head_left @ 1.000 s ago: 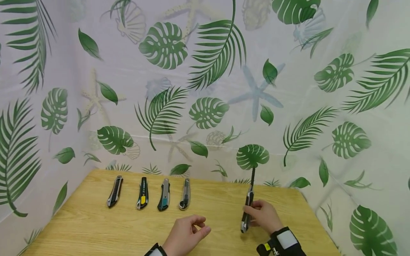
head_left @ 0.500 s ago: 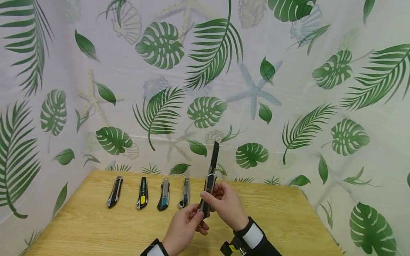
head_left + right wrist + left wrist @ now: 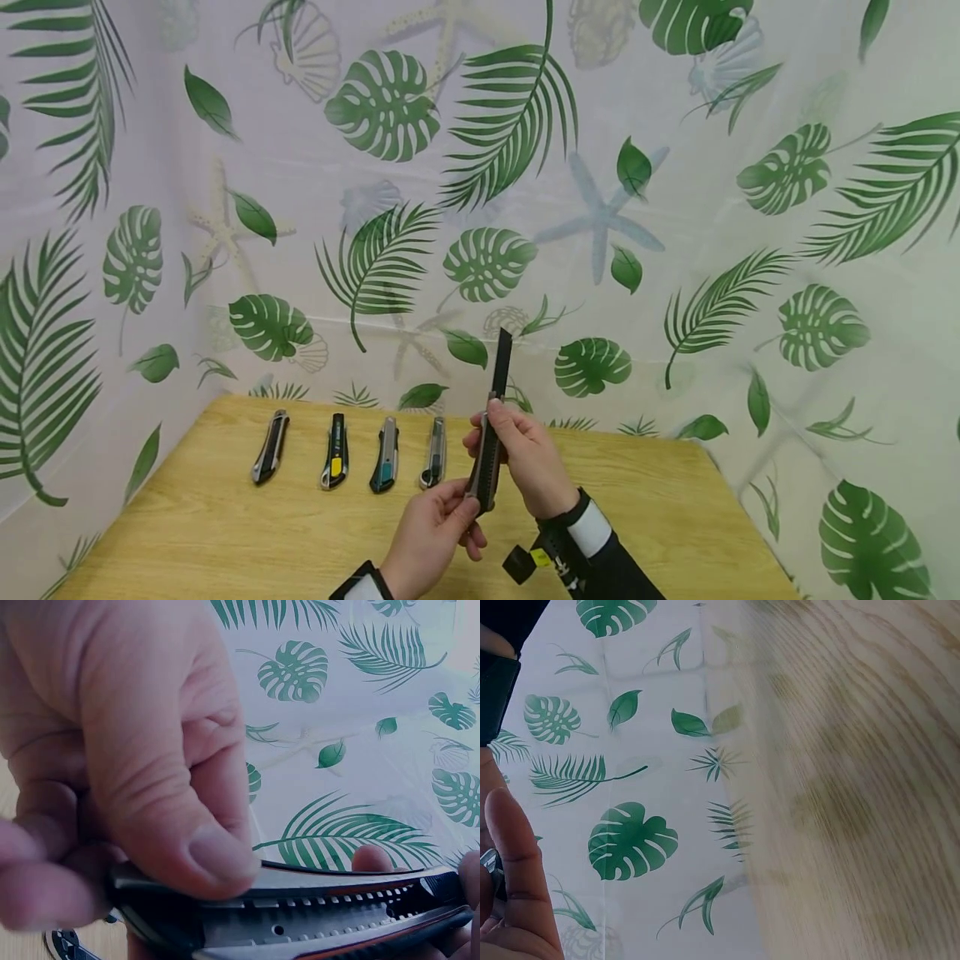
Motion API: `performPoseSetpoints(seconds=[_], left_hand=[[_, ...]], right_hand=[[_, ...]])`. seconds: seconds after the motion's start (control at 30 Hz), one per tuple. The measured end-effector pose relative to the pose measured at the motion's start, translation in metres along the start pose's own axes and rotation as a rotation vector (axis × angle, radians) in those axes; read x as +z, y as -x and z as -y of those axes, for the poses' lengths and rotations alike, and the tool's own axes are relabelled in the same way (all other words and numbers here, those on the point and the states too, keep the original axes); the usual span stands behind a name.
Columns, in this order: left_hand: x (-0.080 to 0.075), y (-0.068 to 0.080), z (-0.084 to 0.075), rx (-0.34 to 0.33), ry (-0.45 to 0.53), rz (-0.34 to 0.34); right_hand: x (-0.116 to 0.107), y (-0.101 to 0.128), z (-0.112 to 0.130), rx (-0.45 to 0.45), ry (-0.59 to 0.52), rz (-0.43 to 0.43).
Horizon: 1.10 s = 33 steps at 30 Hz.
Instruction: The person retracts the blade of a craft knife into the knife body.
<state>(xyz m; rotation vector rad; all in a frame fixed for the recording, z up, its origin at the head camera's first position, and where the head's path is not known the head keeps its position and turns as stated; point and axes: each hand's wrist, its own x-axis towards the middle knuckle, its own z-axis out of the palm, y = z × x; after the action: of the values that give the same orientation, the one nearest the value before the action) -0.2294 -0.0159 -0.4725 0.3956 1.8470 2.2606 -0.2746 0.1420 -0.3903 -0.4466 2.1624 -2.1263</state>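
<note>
Both hands hold a snap-off utility knife [image 3: 486,467] upright above the table, its long black blade [image 3: 502,362] extended and pointing up. My left hand [image 3: 431,529] pinches the lower end of the handle. My right hand [image 3: 532,462] grips the upper part of the handle, thumb just below the blade. In the right wrist view, the right thumb [image 3: 180,817] presses on the handle [image 3: 315,900], whose toothed slot is visible; left-hand fingertips show at the far end. The left wrist view catches only the left hand's fingers [image 3: 521,862] at its edge.
Several other utility knives lie in a row at the table's back left: one black and silver [image 3: 270,447], one with a yellow slider [image 3: 335,452], one with a teal slider [image 3: 385,456], one grey [image 3: 433,452]. Leaf-printed sheeting [image 3: 600,308] walls the wooden table [image 3: 225,533].
My right hand has brought the knife left from the table's right side. My left hand has taken its lower end. Then the right hand shifted up the handle toward the blade.
</note>
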Motion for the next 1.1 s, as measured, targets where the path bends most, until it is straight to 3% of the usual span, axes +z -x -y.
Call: performPoseSetpoints(seconds=[0.4, 0.8, 1.1], left_hand=[[0.003, 0.0, -0.006, 0.011, 0.015, -0.046], [0.002, 0.001, -0.007, -0.004, 0.02, -0.055], [0.004, 0.002, -0.013, 0.009, 0.04, -0.068]], right_hand=[[-0.001, 0.001, 0.006, -0.032, -0.007, 0.117], [-0.001, 0.005, 0.002, 0.026, -0.14, 0.181], [0.0, 0.011, -0.004, 0.052, -0.144, 0.228]])
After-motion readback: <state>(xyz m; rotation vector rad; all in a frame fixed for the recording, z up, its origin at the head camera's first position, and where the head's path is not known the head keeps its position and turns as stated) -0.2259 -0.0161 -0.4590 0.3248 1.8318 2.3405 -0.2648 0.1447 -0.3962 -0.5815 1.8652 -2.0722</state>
